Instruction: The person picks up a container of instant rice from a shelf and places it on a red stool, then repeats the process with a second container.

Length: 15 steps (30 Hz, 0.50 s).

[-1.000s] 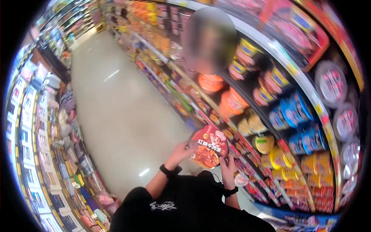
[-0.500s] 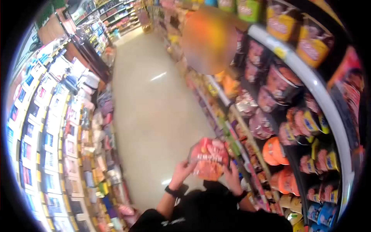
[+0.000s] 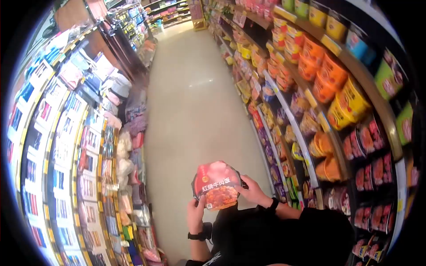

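Note:
A boxed instant rice meal [image 3: 218,185] with a red label, white Chinese lettering and a picture of food is held in front of my body. Its tray is black at the sides and the label faces up toward me. My left hand [image 3: 195,216] grips the lower left edge, thumb on the front. My right hand [image 3: 254,191] grips the right edge, its thumb also over the label. The fingers beneath the box are hidden. Dark bands show on both wrists.
Shelves of instant noodle tubs stand on my right, including orange tubs [image 3: 330,73] and yellow tubs [image 3: 349,104]. To my left are shelves of packaged textiles [image 3: 91,137]. A pale floor [image 3: 195,119] runs down the aisle between them.
The view has shifted along the aisle and sharpened. The meal box has turned slightly and sits further left in view, still in both hands. Different tubs now show on the right shelves.

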Available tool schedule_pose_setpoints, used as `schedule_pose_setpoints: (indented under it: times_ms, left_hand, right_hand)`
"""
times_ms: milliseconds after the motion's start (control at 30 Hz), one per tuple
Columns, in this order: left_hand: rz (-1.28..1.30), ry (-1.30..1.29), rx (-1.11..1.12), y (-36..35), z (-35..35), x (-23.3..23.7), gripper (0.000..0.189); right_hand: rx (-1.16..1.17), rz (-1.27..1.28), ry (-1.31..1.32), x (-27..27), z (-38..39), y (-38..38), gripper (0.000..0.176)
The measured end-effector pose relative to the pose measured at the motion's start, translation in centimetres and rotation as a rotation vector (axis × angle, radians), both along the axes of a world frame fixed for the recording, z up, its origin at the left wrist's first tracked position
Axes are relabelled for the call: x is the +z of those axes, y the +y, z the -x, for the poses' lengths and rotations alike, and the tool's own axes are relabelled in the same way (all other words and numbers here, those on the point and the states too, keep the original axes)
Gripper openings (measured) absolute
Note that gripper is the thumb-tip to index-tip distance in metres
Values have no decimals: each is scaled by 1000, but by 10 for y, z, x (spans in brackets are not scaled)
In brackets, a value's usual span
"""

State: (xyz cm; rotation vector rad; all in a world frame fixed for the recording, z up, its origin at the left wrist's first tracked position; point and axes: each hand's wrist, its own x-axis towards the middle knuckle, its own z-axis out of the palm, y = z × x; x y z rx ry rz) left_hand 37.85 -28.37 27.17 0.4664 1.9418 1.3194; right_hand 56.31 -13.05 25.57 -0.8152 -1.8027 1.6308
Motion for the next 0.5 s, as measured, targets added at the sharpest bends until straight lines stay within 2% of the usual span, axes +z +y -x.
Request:
schedule_pose_setpoints:
  times_ms: [33, 133, 267, 400, 433, 500]
  left_hand:
    - [-87, -42, 1, 27, 21, -6, 24]
    - [-179, -96, -44, 97, 70, -2, 27]
    - [-106, 44, -214, 202, 124, 15, 30]
    - [-78, 5, -378, 312, 163, 24, 30]
    - [-16, 74, -480, 341, 175, 26, 30]
    - [32, 191, -546, 397, 192, 16, 29]
  right_hand:
    - [-13, -81, -78, 5, 16, 22, 36]
    - [-50, -17, -20, 44, 62, 82, 35]
    - [-191, 12, -29, 34, 99, 163, 29]
    - [-317, 78, -40, 11, 124, 238, 31]
    - [-342, 37, -78, -9, 126, 260, 34]
    - [-402, 38, -29, -12, 142, 303, 35]
